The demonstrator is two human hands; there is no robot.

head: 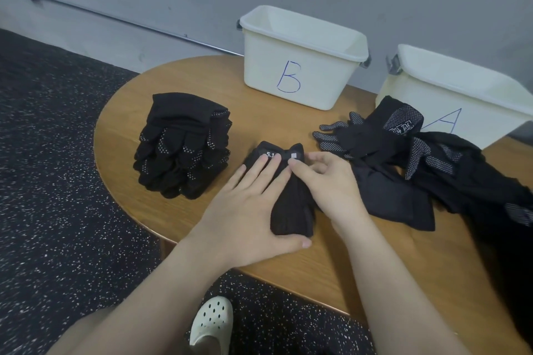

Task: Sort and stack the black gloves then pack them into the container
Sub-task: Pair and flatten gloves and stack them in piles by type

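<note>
Left hand: left hand [250,204] lies flat with straight fingers on the black glove [291,199], its thumb along the glove's near end.
Right hand: right hand [326,181] rests on the right edge of the same glove, the fingers bent, and the fingertips [292,164] press the cuff near the white label; whether they pinch the cloth, I cannot tell.
Glove in work: it lies on the wooden table [331,262] near the front edge, cuff pointing to the wall.
Stacked gloves: a neat stack [183,147] with white dots stands to the left, apart from the hands.
Unsorted gloves: a loose pile [418,164] lies at the right, touching container A [461,101].
Container B: container B [300,60] stands at the back of the table.
Floor: dark speckled floor [52,153], with a white clog [212,323] below the table edge.
</note>
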